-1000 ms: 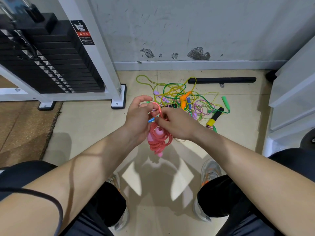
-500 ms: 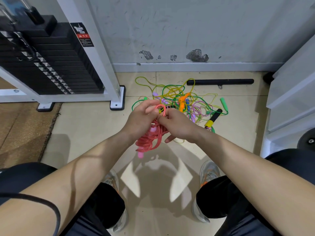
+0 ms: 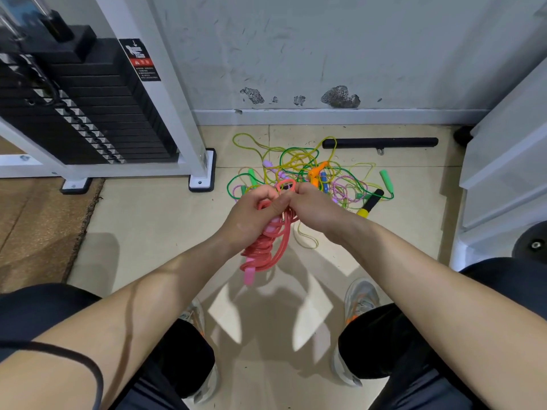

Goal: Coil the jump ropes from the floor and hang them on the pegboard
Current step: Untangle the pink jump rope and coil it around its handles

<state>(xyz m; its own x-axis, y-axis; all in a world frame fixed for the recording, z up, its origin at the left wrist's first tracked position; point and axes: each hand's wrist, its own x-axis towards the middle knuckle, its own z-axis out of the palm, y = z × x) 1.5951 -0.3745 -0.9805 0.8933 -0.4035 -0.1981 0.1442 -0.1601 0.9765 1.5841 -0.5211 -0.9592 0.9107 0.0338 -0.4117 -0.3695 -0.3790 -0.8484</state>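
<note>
Beige floor tiles (image 3: 154,232) run up to a scuffed wall, with a tangle of coloured ropes (image 3: 313,170) lying near the weight stack (image 3: 88,113). Just above it, the left hand (image 3: 251,216) grips a coiled pink rope (image 3: 266,250) that hangs below; the right hand (image 3: 316,205) pinches its top loop.

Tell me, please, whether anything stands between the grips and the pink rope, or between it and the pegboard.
Nothing stands between them: the left grip and the right grip both hold the pink rope. The pegboard is out of view, so that path cannot be judged.
</note>
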